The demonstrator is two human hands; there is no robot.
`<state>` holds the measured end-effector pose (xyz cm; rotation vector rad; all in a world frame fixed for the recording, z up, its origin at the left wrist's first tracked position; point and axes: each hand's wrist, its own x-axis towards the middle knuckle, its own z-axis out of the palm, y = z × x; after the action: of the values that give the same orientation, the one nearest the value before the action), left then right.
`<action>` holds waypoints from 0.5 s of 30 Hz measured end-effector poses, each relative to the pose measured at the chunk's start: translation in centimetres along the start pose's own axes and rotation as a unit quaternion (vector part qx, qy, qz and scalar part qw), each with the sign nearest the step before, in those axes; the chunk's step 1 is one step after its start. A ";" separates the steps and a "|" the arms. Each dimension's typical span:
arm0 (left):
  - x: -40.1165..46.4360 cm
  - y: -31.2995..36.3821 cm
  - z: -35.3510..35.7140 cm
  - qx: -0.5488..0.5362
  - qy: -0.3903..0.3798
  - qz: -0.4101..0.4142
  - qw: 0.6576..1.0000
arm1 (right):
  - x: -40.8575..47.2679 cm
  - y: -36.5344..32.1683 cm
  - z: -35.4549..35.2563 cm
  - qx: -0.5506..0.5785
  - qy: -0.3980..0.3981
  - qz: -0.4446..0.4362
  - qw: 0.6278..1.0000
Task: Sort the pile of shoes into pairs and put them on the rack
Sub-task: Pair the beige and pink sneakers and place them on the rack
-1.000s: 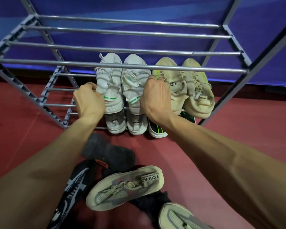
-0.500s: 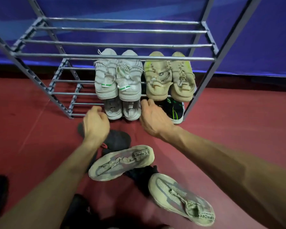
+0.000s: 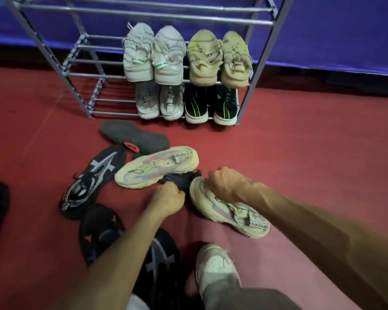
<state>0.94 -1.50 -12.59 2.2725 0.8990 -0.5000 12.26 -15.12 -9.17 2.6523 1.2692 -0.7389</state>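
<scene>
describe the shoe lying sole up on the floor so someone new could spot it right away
Start at the grey metal shoe rack against the blue wall and drop to the red floor just in front of its bottom shelf. There, at the far end of the loose pile, lies the dark grey overturned shoe. Unlike the cream lace-up sneaker beside it, it shows only a flat textured sole.

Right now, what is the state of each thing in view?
Rack: upright, four pairs on it.
Cream shoe: on the floor, upright.
Second cream shoe: on the floor, right hand on its toe.
Left hand: closed on a black shoe.
Grey shoe: sole up.
</scene>
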 end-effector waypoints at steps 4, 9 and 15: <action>0.3 0.4 3.9 -0.144 -0.130 -0.070 0.978 | -1.7 2.4 2.6 -0.037 -0.044 0.027 0.998; 0.8 -0.5 4.7 -0.353 -0.141 -0.106 0.919 | -2.0 2.0 3.1 -0.043 -0.042 0.022 0.998; 0.8 -1.5 2.8 -0.276 -0.012 -0.030 0.961 | -1.1 0.5 2.4 0.023 -0.002 0.025 0.999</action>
<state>0.10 -2.16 -15.69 1.7333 0.9560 -0.2561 11.15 -16.99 -10.79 2.7069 1.1936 -0.7739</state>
